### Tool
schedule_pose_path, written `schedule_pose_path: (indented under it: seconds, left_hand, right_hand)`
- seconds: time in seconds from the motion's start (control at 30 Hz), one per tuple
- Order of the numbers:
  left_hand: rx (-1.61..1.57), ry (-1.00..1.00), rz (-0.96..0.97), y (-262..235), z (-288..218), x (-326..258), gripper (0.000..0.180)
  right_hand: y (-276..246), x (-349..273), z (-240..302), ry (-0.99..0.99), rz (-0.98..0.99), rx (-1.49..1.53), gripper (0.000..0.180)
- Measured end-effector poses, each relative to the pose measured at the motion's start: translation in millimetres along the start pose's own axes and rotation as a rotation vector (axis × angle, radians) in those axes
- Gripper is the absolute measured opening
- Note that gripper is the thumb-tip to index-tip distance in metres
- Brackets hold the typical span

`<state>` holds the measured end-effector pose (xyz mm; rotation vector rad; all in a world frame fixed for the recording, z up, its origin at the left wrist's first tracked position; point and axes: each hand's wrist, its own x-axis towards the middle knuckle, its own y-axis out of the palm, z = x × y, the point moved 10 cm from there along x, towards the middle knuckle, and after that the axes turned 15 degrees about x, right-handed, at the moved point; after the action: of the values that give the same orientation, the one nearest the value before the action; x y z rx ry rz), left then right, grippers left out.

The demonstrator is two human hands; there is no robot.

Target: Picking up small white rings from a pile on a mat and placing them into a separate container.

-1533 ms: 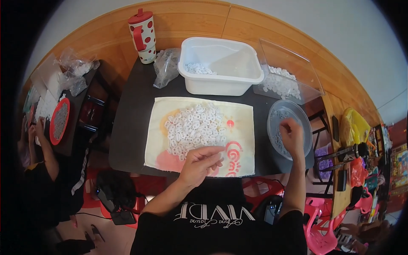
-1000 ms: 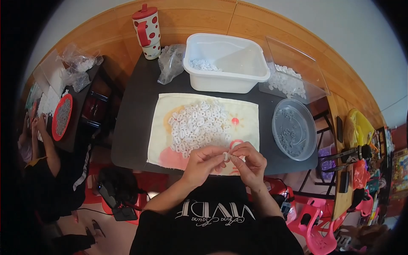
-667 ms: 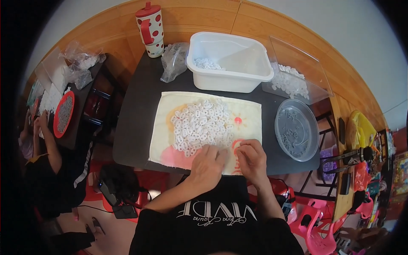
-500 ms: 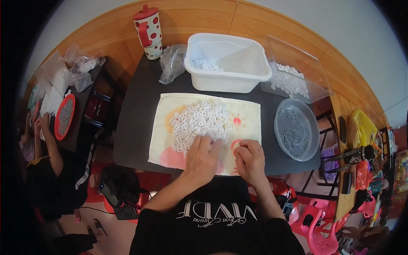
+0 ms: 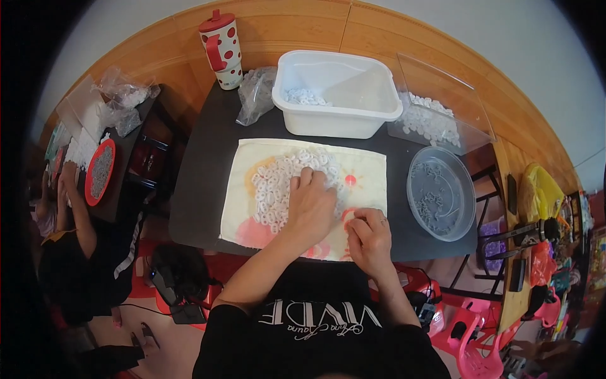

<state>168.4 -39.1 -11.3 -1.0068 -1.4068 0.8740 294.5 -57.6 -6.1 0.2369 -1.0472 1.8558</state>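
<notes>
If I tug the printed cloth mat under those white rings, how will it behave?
The printed cloth mat lies flat and thin, so it is probably floppy. The heap of small white plastic rings would likely scatter. The left hand resting on it may pin it.

My right hand point(image 5: 369, 239) has left the clear round dish point(image 5: 440, 192), where it was a second and a half ago, and come back to the near edge of the cloth point(image 5: 372, 170). My left hand point(image 5: 310, 207) has pushed forward from that edge, fingers spread over the pile of white rings point(image 5: 274, 186). The two hands, joined a second ago, are now apart.
</notes>
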Motion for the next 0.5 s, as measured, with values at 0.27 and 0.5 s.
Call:
schedule_pose_path:
  seconds: [0.27, 0.5]
  left_hand:
    - [-0.288, 0.052, -0.222, -22.2, 6.6, -8.8, 0.012]
    - [-0.434, 0.171, -0.179, -39.6, -9.8, -22.0, 0.018]
  right_hand:
    - [-5.4, -2.6, -7.5, 0.032, -0.047, 0.116, 0.014]
    - [-21.9, 18.4, -4.0, 0.111, -0.192, 0.523, 0.011]
